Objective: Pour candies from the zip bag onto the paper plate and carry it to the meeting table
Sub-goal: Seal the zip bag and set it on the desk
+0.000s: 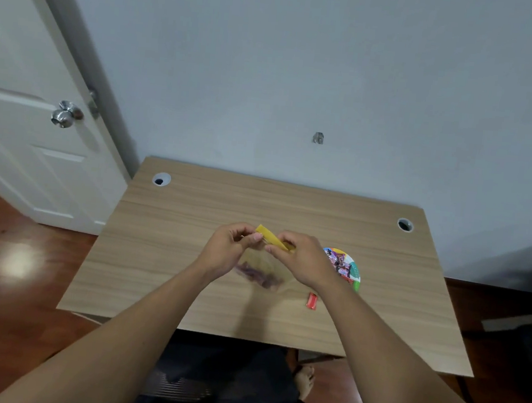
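Observation:
I hold a clear zip bag with a yellow top strip above the wooden desk. My left hand pinches the strip's left end and my right hand pinches its right end. Dark purple candies hang blurred in the bag's bottom. A colourful paper plate lies on the desk just right of my right hand, partly hidden by my wrist, with several wrapped candies on it. A single red candy lies on the desk below the plate.
The desk stands against a pale blue wall and has two cable holes near its back corners. A white door with a metal knob is at the left. A dark chair and a bare foot show beneath the desk's front edge.

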Motion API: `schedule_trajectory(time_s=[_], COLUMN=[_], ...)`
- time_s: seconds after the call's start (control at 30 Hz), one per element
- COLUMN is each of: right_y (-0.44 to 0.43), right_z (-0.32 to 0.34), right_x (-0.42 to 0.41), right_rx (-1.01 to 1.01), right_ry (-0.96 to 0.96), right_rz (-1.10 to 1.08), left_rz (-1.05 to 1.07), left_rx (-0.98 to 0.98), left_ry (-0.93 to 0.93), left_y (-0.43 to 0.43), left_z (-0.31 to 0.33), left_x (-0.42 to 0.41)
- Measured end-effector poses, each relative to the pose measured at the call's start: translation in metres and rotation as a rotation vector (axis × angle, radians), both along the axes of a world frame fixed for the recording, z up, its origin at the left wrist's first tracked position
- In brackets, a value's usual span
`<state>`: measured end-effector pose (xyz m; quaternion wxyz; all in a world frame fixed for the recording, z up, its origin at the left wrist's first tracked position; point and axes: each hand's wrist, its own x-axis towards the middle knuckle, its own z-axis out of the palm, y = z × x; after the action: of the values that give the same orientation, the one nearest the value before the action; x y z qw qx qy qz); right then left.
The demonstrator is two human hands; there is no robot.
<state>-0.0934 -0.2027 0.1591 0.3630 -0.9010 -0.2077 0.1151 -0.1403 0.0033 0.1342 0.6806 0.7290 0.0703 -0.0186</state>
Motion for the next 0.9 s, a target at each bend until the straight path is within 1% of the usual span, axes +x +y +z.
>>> schedule_trajectory(time_s=[0.1, 0.17, 0.27, 0.4, 0.5, 0.63, 0.77, 0.9], right_y=[0.009, 0.014, 0.022, 0.036, 0.044, 0.052, 0.058, 0.063], right_z=[0.001, 0.000, -0.001, 0.000, 0.003, 0.006, 0.003, 0.005], right_x=[-0.001, -0.002, -0.004, -0.008, -0.011, -0.013, -0.011, -0.011], right_rx=[-0.010, -0.001, 0.038, 0.045, 0.063, 0.086, 0.022, -0.032], right_ry=[-0.018, -0.023, -0.010, -0.035, -0.051, -0.021, -0.042, -0.087], right_rz=[0.000, -0.005, -0.012, 0.005, 0.000, -0.018, -0.040, -0.020], left_rz=[0.038, 0.058, 0.082, 0.142, 0.199, 0.251, 0.229, 0.244], left_rx=[-0.092, -0.104, -0.060, -0.060, 0.007, 0.062, 0.098, 0.092], left_ry=[-0.006, 0.006, 0.033, 0.042, 0.030, 0.017, 0.008, 0.026], left_y=[0.007, 0.011, 0.016, 0.020, 0.020, 0.022, 0.027, 0.031], left_z=[-0.001, 0.000, 0.003, 0.007, 0.011, 0.014, 0.013, 0.012], left_x=[-0.001, -0.003, -0.006, -0.011, -0.013, -0.016, -0.021, -0.021])
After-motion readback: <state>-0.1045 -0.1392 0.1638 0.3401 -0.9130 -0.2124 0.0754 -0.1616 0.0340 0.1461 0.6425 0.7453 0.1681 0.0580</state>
